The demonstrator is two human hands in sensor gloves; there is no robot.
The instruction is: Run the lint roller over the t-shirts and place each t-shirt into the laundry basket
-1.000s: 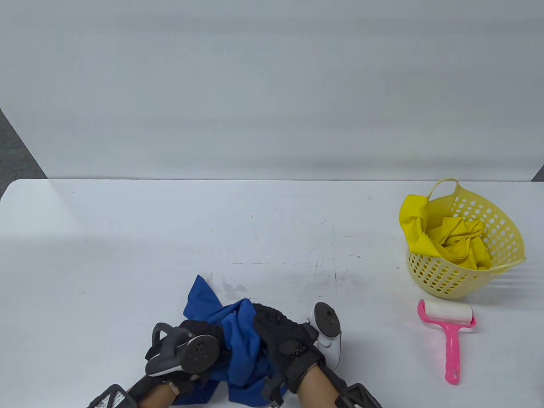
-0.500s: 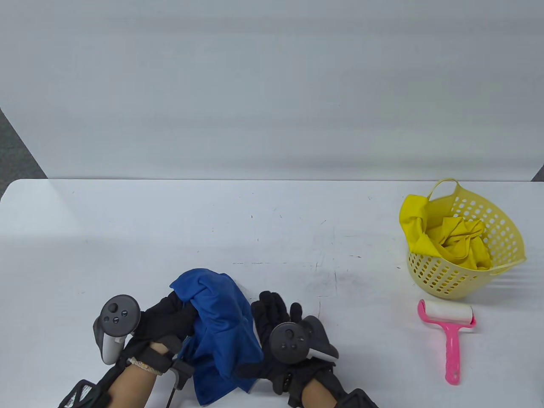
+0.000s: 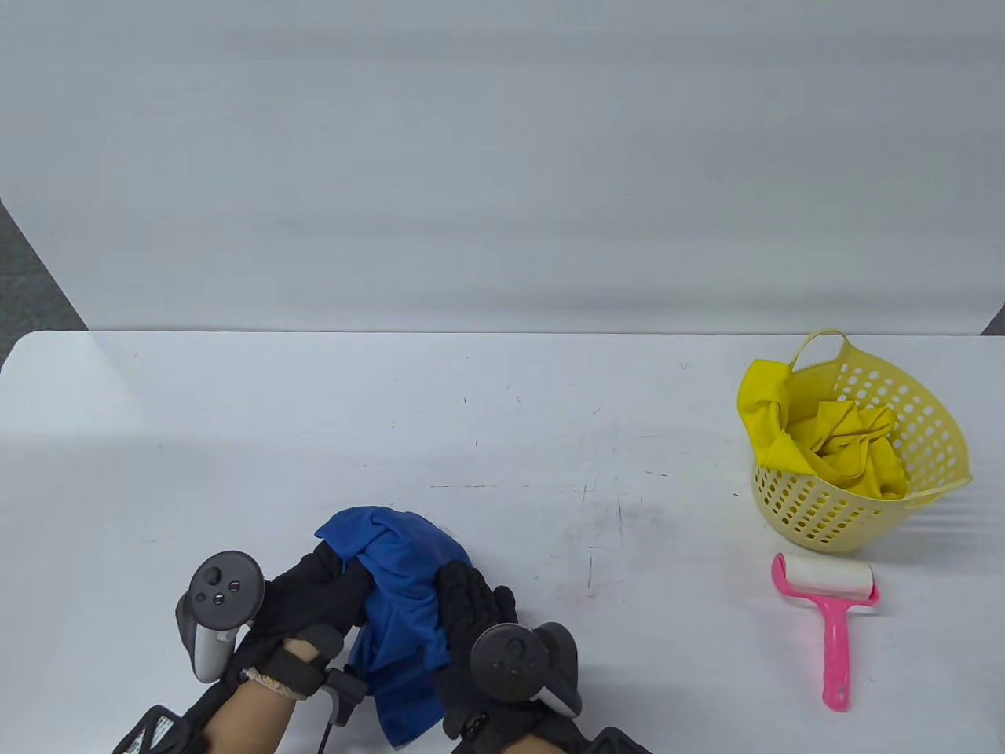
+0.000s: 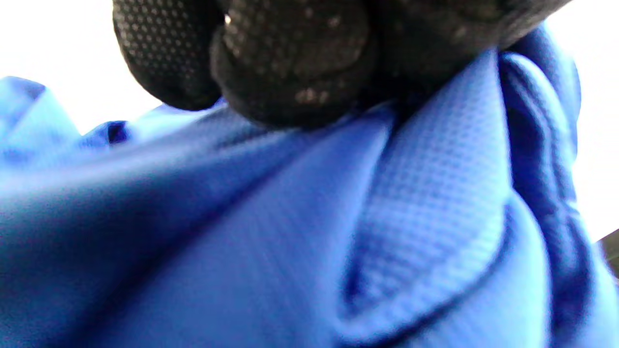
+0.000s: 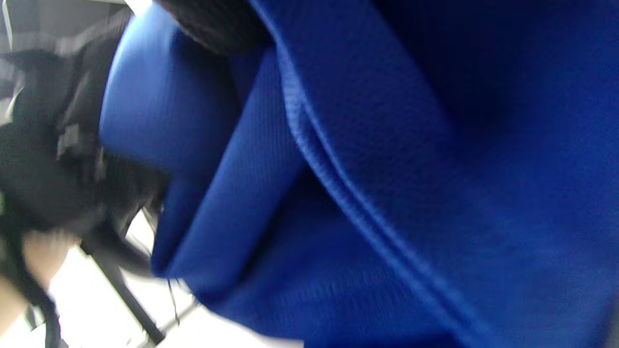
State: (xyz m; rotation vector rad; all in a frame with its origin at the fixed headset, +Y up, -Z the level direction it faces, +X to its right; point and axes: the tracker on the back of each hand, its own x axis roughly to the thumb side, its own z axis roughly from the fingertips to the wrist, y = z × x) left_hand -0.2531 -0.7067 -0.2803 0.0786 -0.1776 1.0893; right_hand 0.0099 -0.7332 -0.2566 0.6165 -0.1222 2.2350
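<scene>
A bunched blue t-shirt (image 3: 400,573) is lifted at the table's near edge, between both gloved hands. My left hand (image 3: 341,573) grips its left side; in the left wrist view the curled fingertips (image 4: 290,63) pinch the blue t-shirt (image 4: 338,232). My right hand (image 3: 459,589) lies against the shirt's right side with its fingers curled onto the cloth. Blue t-shirt fabric (image 5: 387,193) fills the right wrist view, with one dark fingertip (image 5: 213,24) at the top. The pink lint roller (image 3: 832,601) lies untouched at the right, just in front of the yellow laundry basket (image 3: 938,440).
A yellow t-shirt (image 3: 852,452) fills the basket, one corner draped over its left rim. The white table (image 3: 471,408) ends at a white backdrop behind. A dark floor strip (image 3: 23,275) shows at the far left.
The shirt was lifted from a heap on the table. My left hand moved left and kept its hold. My right hand let go, spread open, then came back left onto the cloth.
</scene>
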